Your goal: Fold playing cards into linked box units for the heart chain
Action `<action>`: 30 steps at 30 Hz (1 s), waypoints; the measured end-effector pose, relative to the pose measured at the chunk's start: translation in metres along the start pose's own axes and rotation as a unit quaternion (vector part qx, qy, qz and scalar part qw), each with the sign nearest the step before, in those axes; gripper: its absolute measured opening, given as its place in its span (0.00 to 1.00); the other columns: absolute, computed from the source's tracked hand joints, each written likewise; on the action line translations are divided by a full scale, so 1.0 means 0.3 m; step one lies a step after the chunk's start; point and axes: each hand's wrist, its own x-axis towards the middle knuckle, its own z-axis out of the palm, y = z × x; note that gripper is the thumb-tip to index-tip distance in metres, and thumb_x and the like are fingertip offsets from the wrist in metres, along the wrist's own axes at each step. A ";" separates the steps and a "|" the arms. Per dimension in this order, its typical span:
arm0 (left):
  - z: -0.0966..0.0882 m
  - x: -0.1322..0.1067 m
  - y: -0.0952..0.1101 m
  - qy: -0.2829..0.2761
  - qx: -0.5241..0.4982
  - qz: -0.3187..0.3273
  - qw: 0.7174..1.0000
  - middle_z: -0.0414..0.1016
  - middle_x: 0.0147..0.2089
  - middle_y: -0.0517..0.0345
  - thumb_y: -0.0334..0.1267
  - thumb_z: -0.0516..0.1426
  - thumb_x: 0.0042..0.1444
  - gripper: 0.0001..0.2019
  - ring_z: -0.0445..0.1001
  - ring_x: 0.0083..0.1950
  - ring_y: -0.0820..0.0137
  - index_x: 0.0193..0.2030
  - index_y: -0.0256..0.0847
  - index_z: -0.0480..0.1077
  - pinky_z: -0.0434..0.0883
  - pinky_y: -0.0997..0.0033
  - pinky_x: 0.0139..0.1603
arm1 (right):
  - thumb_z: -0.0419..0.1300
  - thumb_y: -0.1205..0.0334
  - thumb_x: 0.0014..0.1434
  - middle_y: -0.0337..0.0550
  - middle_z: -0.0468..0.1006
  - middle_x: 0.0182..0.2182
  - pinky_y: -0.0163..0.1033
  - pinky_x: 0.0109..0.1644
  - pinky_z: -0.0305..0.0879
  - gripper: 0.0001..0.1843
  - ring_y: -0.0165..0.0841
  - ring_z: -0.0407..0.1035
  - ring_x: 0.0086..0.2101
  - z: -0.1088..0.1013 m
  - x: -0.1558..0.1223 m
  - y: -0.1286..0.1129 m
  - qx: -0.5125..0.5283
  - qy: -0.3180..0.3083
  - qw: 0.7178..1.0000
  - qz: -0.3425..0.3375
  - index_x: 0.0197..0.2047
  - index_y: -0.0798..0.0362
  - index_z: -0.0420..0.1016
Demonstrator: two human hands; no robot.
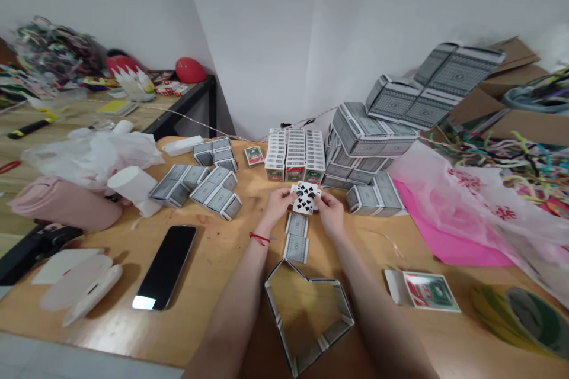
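Between my left hand and my right hand are playing cards, with a ten of spades facing up on top. Fingers of both hands are closed on the cards' side edges. Just below them, a short strip of grey-backed cards lies on the table. Nearer to me, between my forearms, stands a heart-shaped frame folded from cards. Past my hands, several card boxes are lined up in rows.
Folded-card blocks are stacked high at the right, with smaller card blocks at the left. A phone lies left of my arms. An opened card box and a tape roll are at the right.
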 end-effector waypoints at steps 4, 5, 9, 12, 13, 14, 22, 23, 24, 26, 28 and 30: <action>-0.006 0.001 -0.004 -0.005 0.009 -0.009 1.000 0.74 0.27 0.55 0.43 0.59 0.44 0.15 0.68 0.27 0.73 0.32 0.32 0.74 0.66 0.74 0.28 | 0.61 0.50 0.44 0.44 0.77 0.30 0.38 0.32 0.64 0.20 0.32 0.67 0.27 0.000 -0.001 -0.006 0.002 0.000 1.000 0.001 0.35 0.56 0.74; -0.008 0.001 -0.005 -0.007 0.010 -0.009 1.000 0.74 0.28 0.55 0.43 0.59 0.44 0.15 0.68 0.27 0.73 0.33 0.32 0.74 0.66 0.74 0.28 | 0.61 0.50 0.44 0.44 0.77 0.30 0.38 0.33 0.64 0.19 0.32 0.67 0.28 0.001 -0.002 -0.008 0.000 0.001 1.000 -0.001 0.35 0.56 0.74; -0.010 0.004 -0.009 -0.011 0.028 -0.001 1.000 0.74 0.28 0.55 0.43 0.60 0.43 0.14 0.68 0.27 0.73 0.32 0.32 0.74 0.65 0.74 0.27 | 0.61 0.50 0.45 0.44 0.76 0.31 0.38 0.33 0.64 0.18 0.32 0.67 0.28 0.002 -0.004 -0.017 -0.009 0.004 1.000 -0.006 0.34 0.56 0.73; -0.009 0.004 -0.008 -0.011 0.036 0.007 0.999 0.74 0.28 0.55 0.43 0.59 0.43 0.14 0.68 0.27 0.72 0.32 0.32 0.74 0.65 0.74 0.28 | 0.60 0.49 0.45 0.44 0.76 0.31 0.38 0.33 0.64 0.19 0.32 0.67 0.29 0.002 -0.004 -0.017 -0.016 0.005 1.000 -0.007 0.35 0.56 0.73; -0.009 0.004 -0.008 -0.012 0.036 0.009 0.999 0.74 0.28 0.55 0.43 0.59 0.44 0.14 0.68 0.27 0.73 0.32 0.32 0.74 0.65 0.74 0.28 | 0.60 0.49 0.45 0.45 0.76 0.31 0.38 0.33 0.64 0.19 0.32 0.67 0.29 0.002 -0.004 -0.016 -0.016 0.005 1.000 -0.007 0.35 0.56 0.73; -0.009 0.004 -0.007 -0.013 0.038 0.010 0.999 0.74 0.28 0.55 0.43 0.59 0.44 0.14 0.68 0.27 0.73 0.32 0.32 0.74 0.65 0.74 0.28 | 0.60 0.49 0.45 0.44 0.76 0.31 0.38 0.34 0.64 0.19 0.32 0.67 0.29 0.001 -0.004 -0.015 -0.015 0.004 1.000 -0.007 0.35 0.56 0.73; -0.010 0.001 -0.005 -0.018 0.048 0.013 0.999 0.73 0.27 0.56 0.43 0.59 0.44 0.14 0.68 0.28 0.72 0.31 0.32 0.74 0.64 0.74 0.28 | 0.61 0.52 0.45 0.43 0.76 0.31 0.38 0.35 0.64 0.16 0.32 0.67 0.29 -0.003 -0.003 -0.005 -0.001 0.003 1.000 0.000 0.34 0.55 0.73; -0.009 0.001 -0.005 -0.017 0.047 0.014 0.999 0.73 0.27 0.56 0.42 0.59 0.44 0.13 0.67 0.28 0.72 0.30 0.32 0.74 0.64 0.74 0.28 | 0.61 0.52 0.45 0.43 0.76 0.31 0.38 0.35 0.64 0.16 0.32 0.67 0.29 -0.003 -0.002 -0.004 -0.002 0.004 1.000 -0.001 0.34 0.55 0.73; -0.008 0.001 -0.005 -0.016 0.047 0.015 0.999 0.73 0.27 0.56 0.42 0.59 0.44 0.13 0.67 0.27 0.73 0.30 0.32 0.74 0.64 0.75 0.27 | 0.61 0.52 0.45 0.43 0.76 0.31 0.38 0.35 0.64 0.17 0.32 0.67 0.29 -0.003 -0.001 -0.003 -0.003 0.006 1.000 -0.003 0.34 0.55 0.73; -0.007 0.001 -0.006 -0.012 0.049 0.016 0.999 0.73 0.26 0.56 0.42 0.59 0.44 0.13 0.66 0.27 0.73 0.29 0.32 0.73 0.63 0.75 0.27 | 0.61 0.51 0.45 0.43 0.76 0.32 0.38 0.36 0.64 0.17 0.32 0.67 0.30 -0.002 0.000 -0.003 -0.007 0.008 1.000 -0.006 0.34 0.55 0.73; -0.006 0.002 -0.007 -0.009 0.050 0.016 0.999 0.73 0.26 0.57 0.42 0.59 0.44 0.12 0.66 0.27 0.73 0.29 0.32 0.74 0.63 0.75 0.27 | 0.61 0.51 0.44 0.44 0.76 0.32 0.39 0.36 0.64 0.18 0.33 0.67 0.31 0.000 0.001 -0.003 -0.007 0.007 1.000 -0.007 0.35 0.56 0.73; -0.006 0.003 -0.008 -0.009 0.049 0.015 0.999 0.73 0.26 0.56 0.42 0.59 0.44 0.12 0.66 0.27 0.73 0.30 0.32 0.74 0.63 0.75 0.27 | 0.61 0.51 0.44 0.44 0.76 0.32 0.39 0.35 0.64 0.18 0.33 0.68 0.30 0.001 0.000 -0.004 0.000 0.003 1.000 -0.009 0.35 0.55 0.72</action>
